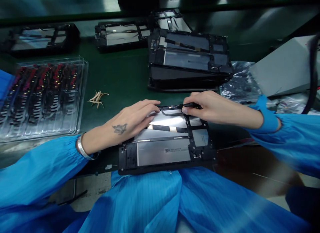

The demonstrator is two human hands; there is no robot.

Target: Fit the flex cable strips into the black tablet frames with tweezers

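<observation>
An opened tablet frame (163, 153), black with silvery panels inside, lies at the edge of the bench in front of me. My left hand (136, 121) rests on its upper left side with the fingers stretched out. At the upper edge, my right hand (202, 106) pinches a slim black tool (193, 105) between thumb and fingers; its exact kind does not show. The tool's tip is close to a thin dark cable (172, 113) along that edge. A black strip with pale tape (172, 129) crosses the silvery panel.
Stacked tablet frames (190, 76) stand behind my hands, with further frames (122, 34) along the back. At left lies a clear plastic tray (82, 92) of small circuit parts. Pale strips (97, 98) lie beside it. A grey-white box (282, 66) and clear bags (240, 82) are at right.
</observation>
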